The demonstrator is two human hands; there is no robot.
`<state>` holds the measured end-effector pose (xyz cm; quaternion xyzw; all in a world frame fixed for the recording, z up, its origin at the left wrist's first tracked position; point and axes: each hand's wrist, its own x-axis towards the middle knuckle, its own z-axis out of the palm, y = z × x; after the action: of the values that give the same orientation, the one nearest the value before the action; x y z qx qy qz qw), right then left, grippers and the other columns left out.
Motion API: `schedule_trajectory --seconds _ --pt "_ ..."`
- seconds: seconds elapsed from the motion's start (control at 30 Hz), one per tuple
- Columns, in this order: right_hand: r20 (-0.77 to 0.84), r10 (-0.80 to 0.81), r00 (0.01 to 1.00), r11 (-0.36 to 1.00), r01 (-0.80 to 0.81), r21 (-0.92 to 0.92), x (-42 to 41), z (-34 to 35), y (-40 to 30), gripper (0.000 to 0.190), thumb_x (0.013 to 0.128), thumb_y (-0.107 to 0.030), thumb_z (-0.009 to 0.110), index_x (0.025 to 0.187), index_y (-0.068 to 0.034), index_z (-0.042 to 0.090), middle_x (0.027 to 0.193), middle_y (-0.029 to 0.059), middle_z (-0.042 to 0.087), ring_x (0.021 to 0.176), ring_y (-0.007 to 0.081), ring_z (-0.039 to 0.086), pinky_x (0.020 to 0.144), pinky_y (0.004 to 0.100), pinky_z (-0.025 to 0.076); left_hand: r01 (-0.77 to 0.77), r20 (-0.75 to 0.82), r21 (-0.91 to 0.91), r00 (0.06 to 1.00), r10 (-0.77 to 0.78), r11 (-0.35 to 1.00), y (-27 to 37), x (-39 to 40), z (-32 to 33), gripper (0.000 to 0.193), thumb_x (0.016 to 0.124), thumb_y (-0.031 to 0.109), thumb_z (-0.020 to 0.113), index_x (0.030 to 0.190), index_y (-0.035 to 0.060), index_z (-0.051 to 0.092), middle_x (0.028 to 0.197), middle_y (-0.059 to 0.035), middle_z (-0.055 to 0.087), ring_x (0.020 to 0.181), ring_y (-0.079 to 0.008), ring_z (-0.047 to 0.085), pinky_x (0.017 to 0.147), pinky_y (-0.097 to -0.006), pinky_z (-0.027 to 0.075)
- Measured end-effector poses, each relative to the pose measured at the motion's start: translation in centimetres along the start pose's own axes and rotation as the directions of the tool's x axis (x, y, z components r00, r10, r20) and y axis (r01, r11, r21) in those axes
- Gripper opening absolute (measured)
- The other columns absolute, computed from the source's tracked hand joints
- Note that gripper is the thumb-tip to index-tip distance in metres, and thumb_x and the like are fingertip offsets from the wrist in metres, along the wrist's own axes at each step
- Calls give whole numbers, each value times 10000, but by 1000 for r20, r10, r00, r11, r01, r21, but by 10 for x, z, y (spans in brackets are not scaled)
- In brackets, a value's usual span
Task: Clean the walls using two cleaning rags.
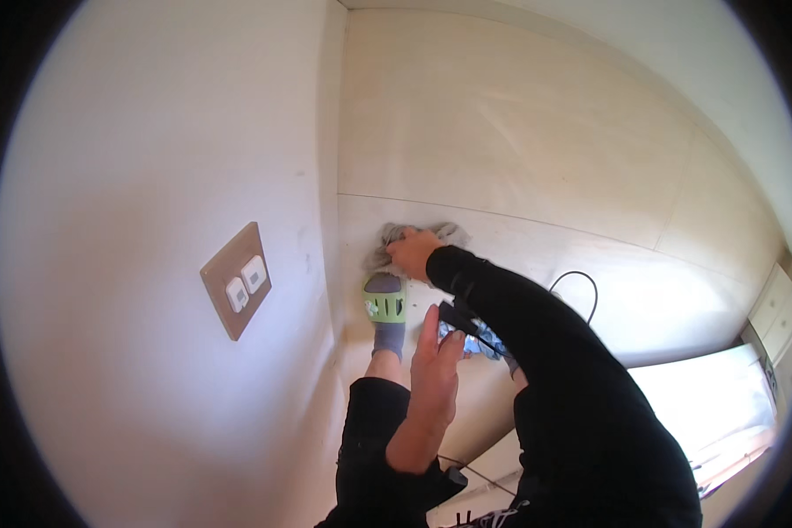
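My right hand (414,254) presses on a crumpled grey cloth (450,232) that lies on the pale tiled floor (534,241), just ahead of my foot in a green slipper (388,300). My left hand (435,369) is raised in front of me, below the right forearm. A small black device (457,319) with a cable shows beside its fingertips; whether the hand holds it I cannot tell. Behind it lies something blue and crumpled (492,338), partly hidden by my right sleeve.
A white wall (138,165) with a brown two-socket plate (236,280) rises close on the left. A black cable loop (594,290) shows right of my forearm. A glossy white sheet-like surface (706,396) lies at the lower right.
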<state>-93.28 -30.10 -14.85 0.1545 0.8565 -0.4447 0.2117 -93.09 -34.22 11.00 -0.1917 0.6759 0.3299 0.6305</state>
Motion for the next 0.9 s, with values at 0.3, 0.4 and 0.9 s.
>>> schedule_trajectory --seconds 0.3,0.4,0.9 --pt "-675 -100 731 893 -234 -385 72 -291 125 422 794 -226 537 1200 -113 564 1251 120 533 1130 302 509 932 444 408 -359 326 268 907 266 894 10 14 18 500 937 140 512 1377 -19 336 1322 -202 458 1125 -223 538 940 -301 423" --pt "-667 131 734 871 -407 -277 134 -313 109 376 826 -257 536 1173 -126 597 1261 115 518 1160 325 489 928 458 428 -385 333 357 904 269 851 2 13 9 441 927 201 510 1309 -6 434 1197 -220 564 974 -269 639 828 -322 496" --pt "-233 -251 940 827 83 -557 92 -115 15 167 805 -195 528 844 -144 683 978 14 596 927 250 561 731 421 440 -346 354 394 912 207 851 5 1 7 362 905 141 501 1250 30 514 1141 -193 599 952 -290 622 816 -336 483"
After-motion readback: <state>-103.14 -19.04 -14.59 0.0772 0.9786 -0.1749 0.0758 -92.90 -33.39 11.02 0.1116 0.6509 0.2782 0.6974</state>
